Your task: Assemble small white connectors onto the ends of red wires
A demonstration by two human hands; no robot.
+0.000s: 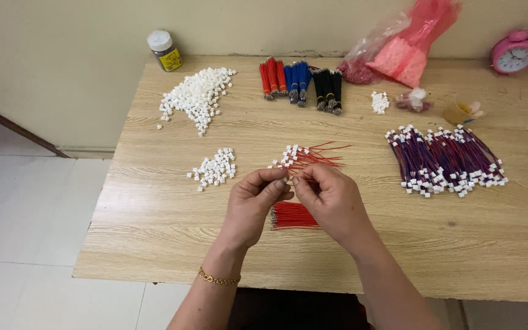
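While both hands pinch together mid-table, grip contents unclear.
Left hand [253, 205], right hand [331, 201]; red wires [293, 216] beneath; small connector heap [214, 167] at 10 o'clock; finished harnesses [444, 160] at 2.

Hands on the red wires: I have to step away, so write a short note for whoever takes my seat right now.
Left hand and right hand meet fingertip to fingertip over the table, pinching something small; what it is cannot be told.
Loose red wires lie under the hands.
Done: red wires with white connectors just beyond; a large finished purple bundle at right.
Left: the loose wires; small connector pile, big pile.
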